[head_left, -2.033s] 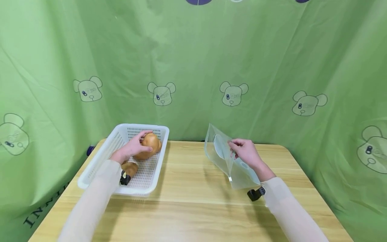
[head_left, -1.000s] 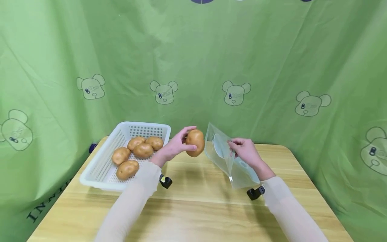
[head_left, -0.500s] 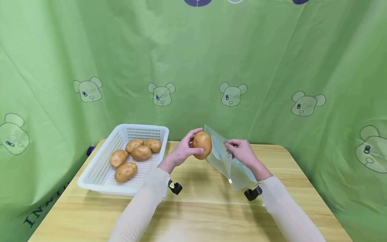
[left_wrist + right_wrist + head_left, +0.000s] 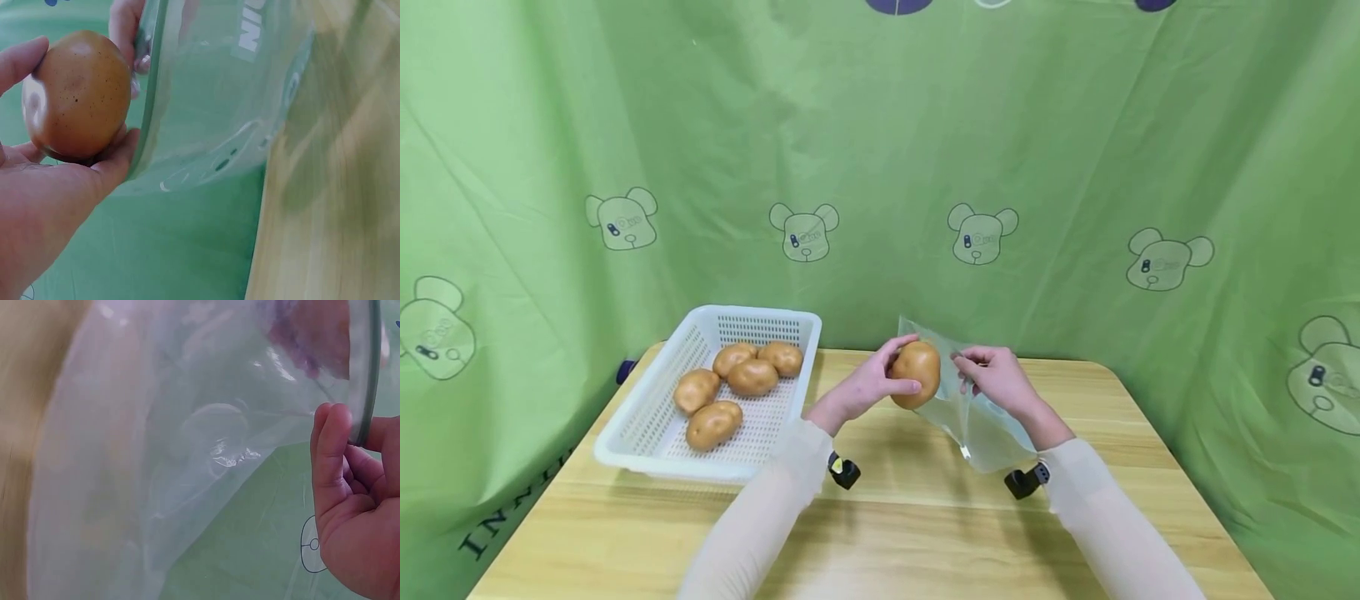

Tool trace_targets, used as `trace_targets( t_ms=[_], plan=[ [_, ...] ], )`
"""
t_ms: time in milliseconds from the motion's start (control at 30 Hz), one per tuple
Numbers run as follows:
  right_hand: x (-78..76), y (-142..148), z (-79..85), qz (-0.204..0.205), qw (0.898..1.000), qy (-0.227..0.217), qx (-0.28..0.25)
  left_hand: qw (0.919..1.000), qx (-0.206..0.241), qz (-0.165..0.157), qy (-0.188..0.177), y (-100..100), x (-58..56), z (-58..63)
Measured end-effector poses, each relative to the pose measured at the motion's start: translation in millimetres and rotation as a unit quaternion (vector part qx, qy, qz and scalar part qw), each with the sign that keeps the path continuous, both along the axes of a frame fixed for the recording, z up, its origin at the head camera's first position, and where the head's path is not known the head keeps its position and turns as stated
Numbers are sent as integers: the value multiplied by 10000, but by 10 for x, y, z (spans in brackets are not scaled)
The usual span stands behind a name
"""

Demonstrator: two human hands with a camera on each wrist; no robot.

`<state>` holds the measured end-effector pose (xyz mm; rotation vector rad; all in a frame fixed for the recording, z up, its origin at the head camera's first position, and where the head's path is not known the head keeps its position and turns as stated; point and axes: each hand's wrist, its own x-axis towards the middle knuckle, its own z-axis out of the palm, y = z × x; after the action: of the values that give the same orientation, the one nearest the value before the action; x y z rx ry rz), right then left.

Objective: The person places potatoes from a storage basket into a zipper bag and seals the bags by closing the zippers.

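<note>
My left hand (image 4: 871,385) grips a brown potato (image 4: 917,373) between thumb and fingers, right at the mouth of a clear zip bag (image 4: 992,437). In the left wrist view the potato (image 4: 78,94) shows dark specks, and the bag's green-tinted zip edge (image 4: 150,81) runs just beside it. My right hand (image 4: 998,379) pinches the rim of the bag and holds it up at a tilt. The right wrist view shows the thumb and fingers (image 4: 331,444) on the zip edge, with the see-through bag (image 4: 206,450) hanging away from them.
On the left of the wooden table (image 4: 880,533) stands a white plastic basket (image 4: 658,417) with slotted walls. Several potatoes (image 4: 713,425) lie in it. A green curtain (image 4: 880,125) with bear-head prints hangs behind and around the table.
My left hand has taken a potato out of the basket and carried it right to the bag's mouth. The right hand has kept its pinch, shifting slightly left with the bag.
</note>
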<state>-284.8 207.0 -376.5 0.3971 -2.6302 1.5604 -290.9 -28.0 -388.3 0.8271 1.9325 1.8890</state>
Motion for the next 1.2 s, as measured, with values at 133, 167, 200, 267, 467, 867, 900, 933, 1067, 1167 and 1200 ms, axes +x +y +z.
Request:
trace_targets(
  t_ms=[133, 167, 200, 267, 467, 867, 900, 933, 1067, 1167, 1200],
  plan=[
    [-8, 6, 0, 44, 9999, -82, -109, 9995, -184, 242, -71, -18, -24, -62],
    [-12, 10, 1, 55, 9998, -103, -152, 9992, -230, 313, -58, -21, -29, -72],
    [-14, 15, 5, 65, 9998, -113, -181, 9989, -272, 377, -51, -24, -34, -79],
    [-11, 22, 12, 66, 9995, -162, -262, 9979, -392, 512, -21, -28, -38, -97],
    [-6, 21, 49, 9, 9989, -227, -410, 9936, -743, 845, 54, -19, -51, -116],
    [-6, 13, 55, 111, 9987, -171, -473, 9888, -966, 1134, 32, 27, -29, -103],
    [-5, 14, 55, 86, 9986, -179, -485, 9886, -980, 1145, 47, 29, -26, -103],
    [-3, 15, 58, 93, 9986, -174, -493, 9882, -1002, 1153, 71, 30, -23, -103],
    [5, 14, 70, 103, 9986, -167, -499, 9865, -1166, 1115, 296, 40, -21, -113],
    [2, 4, 75, 129, 9984, -151, -523, 9850, -1254, 1091, 470, 42, -15, -118],
    [0, 0, 76, 123, 9983, -154, -541, 9846, -1262, 1099, 509, 41, -10, -117]
  ],
)
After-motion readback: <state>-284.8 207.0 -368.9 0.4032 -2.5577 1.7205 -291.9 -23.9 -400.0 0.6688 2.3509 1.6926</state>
